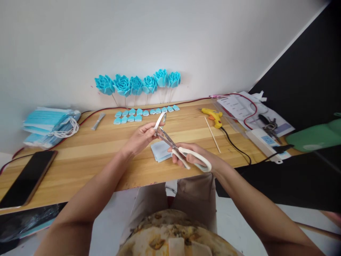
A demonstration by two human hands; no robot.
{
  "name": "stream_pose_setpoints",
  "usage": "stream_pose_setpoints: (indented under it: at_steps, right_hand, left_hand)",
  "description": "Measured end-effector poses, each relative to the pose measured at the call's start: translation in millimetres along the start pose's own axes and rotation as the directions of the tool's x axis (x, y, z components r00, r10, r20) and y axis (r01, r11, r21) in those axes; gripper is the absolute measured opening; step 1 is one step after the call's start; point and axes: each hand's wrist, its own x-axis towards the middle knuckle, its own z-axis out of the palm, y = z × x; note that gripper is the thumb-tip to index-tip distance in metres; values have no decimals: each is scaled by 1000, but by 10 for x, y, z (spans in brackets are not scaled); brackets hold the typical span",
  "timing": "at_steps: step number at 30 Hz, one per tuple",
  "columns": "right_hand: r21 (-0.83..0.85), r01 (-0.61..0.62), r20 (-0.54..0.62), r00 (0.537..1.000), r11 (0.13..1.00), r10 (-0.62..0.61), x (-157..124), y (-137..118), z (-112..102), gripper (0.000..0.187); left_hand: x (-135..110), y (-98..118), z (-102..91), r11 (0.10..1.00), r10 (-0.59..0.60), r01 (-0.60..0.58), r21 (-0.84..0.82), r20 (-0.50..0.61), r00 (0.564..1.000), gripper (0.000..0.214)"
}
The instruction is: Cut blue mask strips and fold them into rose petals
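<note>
My right hand [188, 154] grips white-handled scissors [197, 159], fingers through the loops. Their blades are parted and point up and left, beside the fingertips of my left hand [142, 138]. Between its thumb and fingers, my left hand pinches a narrow white strip [160, 120] that curves upward next to the blades. I cannot tell whether the blades touch the strip. Under my hands, pale blue square sheets [160, 151] lie stacked on the wooden table [103, 153]. Small folded blue petal pieces [131, 112] sit in rows behind them.
Several blue flowers on sticks [135, 85] lean along the wall. Face masks [48, 124] and a phone [28, 177] lie at left. Toward the right are a yellow glue gun [214, 116], a thin stick [212, 134], a power strip [266, 145], papers and a green bottle [314, 137].
</note>
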Motion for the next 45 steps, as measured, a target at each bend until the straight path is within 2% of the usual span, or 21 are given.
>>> stream_pose_setpoints:
  at_steps: [7,11,16,20,24,31,36,39,42,45]
  right_hand:
    - [47,54,60,997,997,-57,147,68,-39,70]
    - [97,73,87,993,993,-82,213,114,-47,71]
    - [134,83,110,989,988,-98,236,115,-43,70]
    - [140,94,106,988,986,-109,243,110,-31,65]
    - [159,117,90,987,980,-133,245,120,0,60]
    - [240,123,7,992,963,-128,219,88,63,48]
    - [276,135,-8,990,952,-138,199,25,86,46]
    - [299,122,-22,992,946,-121,195,13,110,48]
    - [313,90,-42,996,946,-81,202,14,147,49]
    - [289,54,-77,996,956,-33,216,14,173,50]
  left_hand:
    - [-26,-103,-78,997,-32,26,66,94,995,49]
    - [-25,-133,-108,996,-41,33,89,89,995,46]
    - [-22,-93,-88,990,-16,6,139,72,997,31]
    - [-26,-18,-29,979,-28,11,201,80,996,34]
    - [-26,-1,0,984,-20,4,180,87,996,34]
    - [-45,-4,18,989,7,-34,145,185,983,24]
    - [-50,40,43,1000,3,-3,-1,257,966,38]
    - [-54,25,36,1000,-1,-4,28,193,981,38]
    - [-56,-17,2,981,10,-19,192,50,999,24]
    - [-47,-48,-40,946,54,-37,322,-45,998,34]
